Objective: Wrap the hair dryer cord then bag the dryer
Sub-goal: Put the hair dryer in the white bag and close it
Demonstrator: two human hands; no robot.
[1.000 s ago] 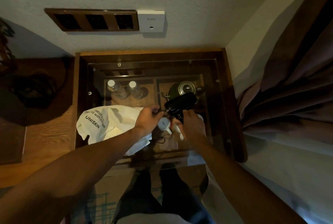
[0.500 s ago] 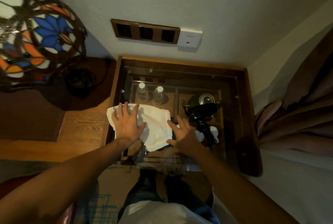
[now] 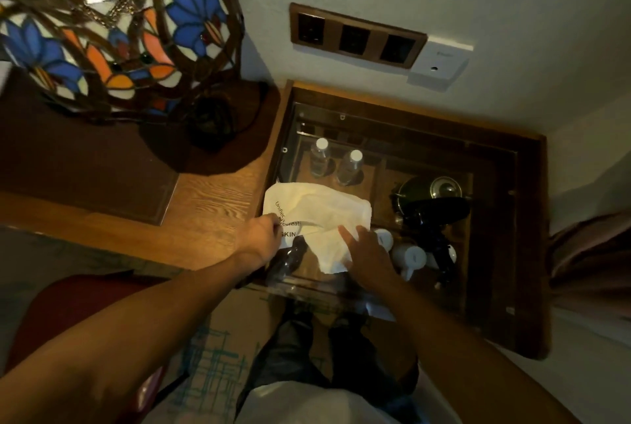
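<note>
White cloth, creased and printed with dark letters, was the bag (image 3: 317, 215) under both my hands. My left hand (image 3: 261, 236) was curled closed, pinching the bag's near left edge. My right hand (image 3: 367, 254) lay open, fingers spread, resting flat on the bag's lower right flap. The black dryer (image 3: 433, 215) lay on the glass top (image 3: 491, 253) just right of my right hand, apart from it. Bare glass lay beyond the dryer, up to the wooden frame (image 3: 531, 253).

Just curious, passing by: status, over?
Left hand pinching white bag; right hand open on it. Hair dryer unbagged, on glass top. Nothing blocking.
</note>
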